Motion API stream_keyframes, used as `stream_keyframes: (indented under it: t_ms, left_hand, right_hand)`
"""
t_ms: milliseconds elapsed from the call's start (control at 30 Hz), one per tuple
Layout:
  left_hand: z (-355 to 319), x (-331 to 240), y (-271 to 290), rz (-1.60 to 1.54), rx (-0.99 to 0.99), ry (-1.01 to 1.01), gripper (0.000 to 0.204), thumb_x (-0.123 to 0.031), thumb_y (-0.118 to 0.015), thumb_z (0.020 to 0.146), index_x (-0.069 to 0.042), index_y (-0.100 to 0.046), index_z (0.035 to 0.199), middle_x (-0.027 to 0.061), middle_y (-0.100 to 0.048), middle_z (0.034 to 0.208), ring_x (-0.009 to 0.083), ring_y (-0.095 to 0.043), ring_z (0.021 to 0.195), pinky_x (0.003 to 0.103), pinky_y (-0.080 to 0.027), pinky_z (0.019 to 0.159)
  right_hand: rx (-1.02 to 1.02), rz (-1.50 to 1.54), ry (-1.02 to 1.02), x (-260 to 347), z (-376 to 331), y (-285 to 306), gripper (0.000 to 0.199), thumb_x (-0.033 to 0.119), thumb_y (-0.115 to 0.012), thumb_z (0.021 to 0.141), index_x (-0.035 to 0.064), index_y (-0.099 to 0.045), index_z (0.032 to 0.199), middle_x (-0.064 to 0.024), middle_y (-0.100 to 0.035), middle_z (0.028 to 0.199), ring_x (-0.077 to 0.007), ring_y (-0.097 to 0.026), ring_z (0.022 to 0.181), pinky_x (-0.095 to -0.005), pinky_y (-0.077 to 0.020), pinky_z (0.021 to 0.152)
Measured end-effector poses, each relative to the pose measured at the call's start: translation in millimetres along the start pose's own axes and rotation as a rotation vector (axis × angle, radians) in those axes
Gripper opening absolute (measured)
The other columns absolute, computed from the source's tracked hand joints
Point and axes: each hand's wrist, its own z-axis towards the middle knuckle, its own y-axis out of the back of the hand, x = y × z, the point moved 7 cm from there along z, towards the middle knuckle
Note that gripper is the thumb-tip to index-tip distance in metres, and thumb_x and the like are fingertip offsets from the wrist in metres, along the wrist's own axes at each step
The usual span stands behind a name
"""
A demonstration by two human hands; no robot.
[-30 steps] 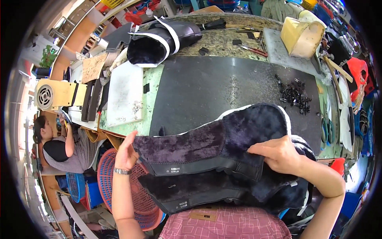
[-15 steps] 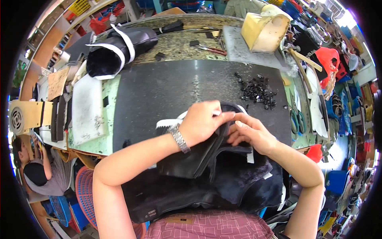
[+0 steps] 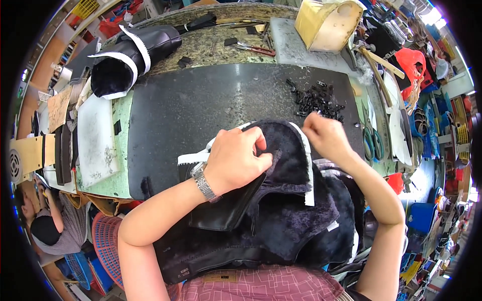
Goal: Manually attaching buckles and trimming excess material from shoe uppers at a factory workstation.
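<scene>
A black, fur-lined boot upper (image 3: 286, 155) lies over my lap and the near edge of the work mat. White toothed zipper tape (image 3: 308, 170) runs along its curved edge. My left hand (image 3: 233, 160), with a metal watch on the wrist, is closed on the folded edge of the upper. Just right of the curved edge, my right hand (image 3: 329, 139) is raised with its fingers curled together. Whatever lies between those fingertips is hidden. Beyond it sits a pile of small black zipper sliders (image 3: 319, 100) on the dark mat (image 3: 191, 105).
Another black boot upper with white zipper tape (image 3: 135, 60) rests at the far left. Red-handled pliers (image 3: 256, 48) and a yellowish block (image 3: 329, 25) are at the back. Scissors (image 3: 372, 143) lie on the right. At the left, a person (image 3: 57, 220) sits near a red basket (image 3: 107, 246).
My right hand has left the edge beside my left hand and moved right, toward the pile. The upper's furry inside has opened into view, and my left hand has shifted slightly left.
</scene>
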Motion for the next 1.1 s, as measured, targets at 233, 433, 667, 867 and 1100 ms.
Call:
stream_keyframes:
  t_ms: [233, 433, 667, 867, 1100]
  left_hand:
    - [-3.5, 8.1, -10.8, 0.071, 0.238, 0.014, 0.025, -0.025, -0.068, 0.066, -0.003, -0.062, 0.078, 0.0079, -0.062, 0.069, 0.0204, -0.061, 0.069, 0.029, -0.046, 0.066]
    - [-1.9, 11.1, -13.3, -0.299, 0.225, 0.079, 0.016, -0.011, -0.065, 0.071, -0.001, -0.059, 0.082, 0.005, -0.061, 0.071, 0.012, -0.057, 0.068, 0.026, -0.044, 0.066]
    - [-4.5, 7.5, -5.0, -0.532, 0.099, 0.086, 0.018, -0.002, -0.062, 0.072, -0.001, -0.054, 0.087, 0.0051, -0.058, 0.073, 0.0119, -0.054, 0.068, 0.026, -0.044, 0.065]
    - [-5.6, 7.8, -6.6, -0.609, 0.138, 0.138, 0.028, -0.001, -0.062, 0.074, -0.003, -0.05, 0.1, 0.0026, -0.058, 0.073, 0.0071, -0.052, 0.068, 0.023, -0.043, 0.063]
    - [-4.4, 6.1, -7.2, -0.602, 0.142, 0.104, 0.029, -0.001, -0.062, 0.075, -0.003, -0.049, 0.102, 0.0016, -0.057, 0.074, 0.0048, -0.049, 0.067, 0.02, -0.042, 0.061]
  right_hand:
    - [0.135, 1.374, -0.293, 33.5, -11.7, 13.2, 0.019, 0.009, -0.057, 0.083, -0.0004, -0.058, 0.099, -0.0123, -0.062, 0.094, -0.0173, -0.062, 0.085, -0.0247, -0.0534, 0.069]
    - [0.16, 1.413, -0.377, 41.2, -15.7, -13.9, 0.022, 0.01, -0.057, 0.084, 0.0008, -0.057, 0.104, -0.0103, -0.061, 0.091, -0.0151, -0.061, 0.08, -0.0238, -0.0532, 0.066]
    - [0.159, 1.301, -0.448, 43.1, -18.0, -30.0, 0.022, 0.01, -0.058, 0.083, 0.0012, -0.058, 0.103, -0.0067, -0.062, 0.083, -0.0119, -0.061, 0.071, -0.0236, -0.0525, 0.064]
    - [0.129, 1.23, -0.482, 45.4, -15.7, -31.2, 0.023, 0.014, -0.059, 0.083, 0.0013, -0.058, 0.103, -0.005, -0.061, 0.084, -0.0111, -0.058, 0.075, -0.0233, -0.0496, 0.066]
    - [0.134, 1.185, -0.475, 48.2, -16.7, -30.2, 0.023, 0.014, -0.059, 0.083, 0.0014, -0.058, 0.103, -0.0044, -0.061, 0.083, -0.0097, -0.057, 0.073, -0.0217, -0.0484, 0.063]
